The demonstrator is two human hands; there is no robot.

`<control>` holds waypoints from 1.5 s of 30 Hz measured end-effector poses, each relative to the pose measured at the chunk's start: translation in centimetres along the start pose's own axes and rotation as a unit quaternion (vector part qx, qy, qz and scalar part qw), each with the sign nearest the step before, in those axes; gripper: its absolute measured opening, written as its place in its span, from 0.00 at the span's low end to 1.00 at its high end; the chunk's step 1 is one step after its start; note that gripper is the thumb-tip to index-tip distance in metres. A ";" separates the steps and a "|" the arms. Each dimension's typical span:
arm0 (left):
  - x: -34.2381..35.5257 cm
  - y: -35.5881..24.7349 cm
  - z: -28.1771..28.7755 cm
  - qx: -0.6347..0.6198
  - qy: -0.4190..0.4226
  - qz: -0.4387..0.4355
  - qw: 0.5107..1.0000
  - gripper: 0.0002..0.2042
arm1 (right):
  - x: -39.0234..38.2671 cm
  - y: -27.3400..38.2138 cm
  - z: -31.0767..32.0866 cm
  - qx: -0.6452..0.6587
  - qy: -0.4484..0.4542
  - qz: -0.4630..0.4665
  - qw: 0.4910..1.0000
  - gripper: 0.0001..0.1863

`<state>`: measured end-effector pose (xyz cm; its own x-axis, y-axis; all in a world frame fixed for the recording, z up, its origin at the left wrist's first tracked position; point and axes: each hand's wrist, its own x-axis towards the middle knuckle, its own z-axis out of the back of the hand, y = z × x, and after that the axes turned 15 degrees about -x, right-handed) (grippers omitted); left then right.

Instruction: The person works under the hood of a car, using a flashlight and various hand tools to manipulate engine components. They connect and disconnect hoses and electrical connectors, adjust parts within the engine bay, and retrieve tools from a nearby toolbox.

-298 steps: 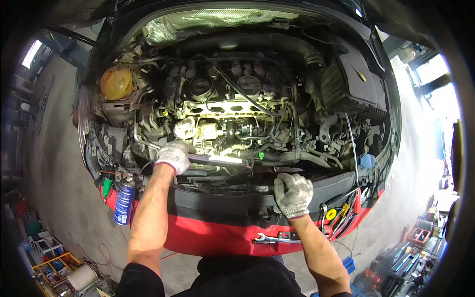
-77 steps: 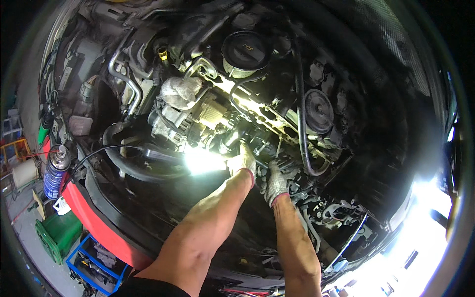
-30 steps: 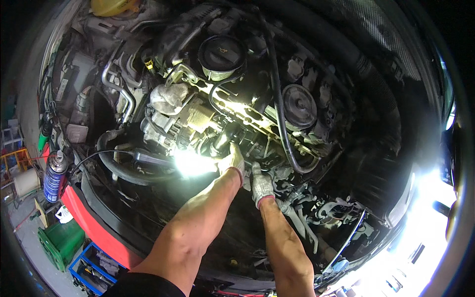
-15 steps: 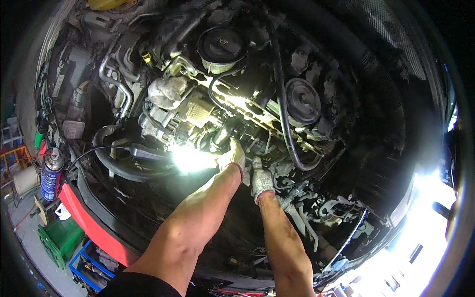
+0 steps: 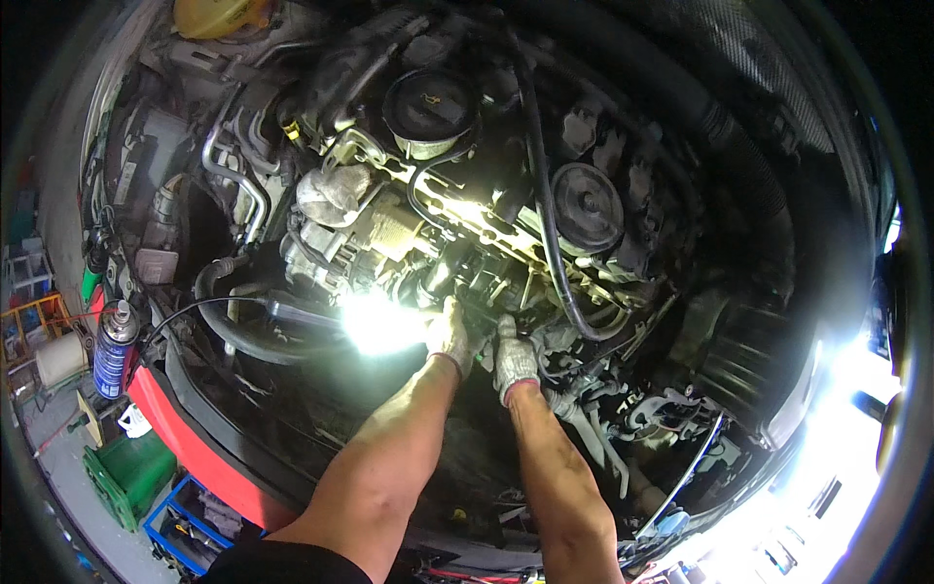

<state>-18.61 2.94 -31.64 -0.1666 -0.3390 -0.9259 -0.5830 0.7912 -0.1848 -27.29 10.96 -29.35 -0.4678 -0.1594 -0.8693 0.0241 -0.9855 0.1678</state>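
Observation:
Both my hands wear pale knitted gloves and reach into the middle of a car's engine bay. My left hand (image 5: 449,338) is closed just below a black hose or pipe (image 5: 446,277), with its thumb pointing up; what its fingers grip is hidden. Close beside it, my right hand (image 5: 514,358) is closed too, thumb raised and fingers curled under, around something I cannot make out. Dark parts fill the gap between the hands. A lit work lamp (image 5: 302,313) lies left of my left hand, its glare washing out the parts around it.
A black round cap (image 5: 429,105) and a second round cover (image 5: 587,207) stand on the engine. One long black hose (image 5: 545,195) arches over it. At left are a blue spray can (image 5: 115,350), red bumper edge (image 5: 195,448) and green bin (image 5: 131,477).
My left hand has shifted slightly down and left, its wrist lower. The right hand stays nearly in place. The whole view has moved a little.

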 end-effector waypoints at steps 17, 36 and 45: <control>-1.4 0.0 1.0 0.160 -0.090 -0.013 0.983 0.25 | -1.7 1.1 0.5 0.105 -0.004 -0.015 0.994 0.33; -2.8 -1.5 -0.1 0.108 -0.025 0.028 0.994 0.38 | -1.1 0.7 -0.2 0.100 -0.024 -0.003 0.995 0.40; -3.9 -1.4 -1.8 0.130 -0.094 -0.006 0.987 0.29 | -2.1 2.1 -1.2 0.163 -0.160 0.054 0.972 0.31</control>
<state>-18.59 2.20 -27.20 0.0044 -0.2681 -0.9634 -0.3559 0.8999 -0.2520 -25.23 9.19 -27.70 -0.7302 -0.1826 -0.6584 -0.1694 -0.8851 0.4334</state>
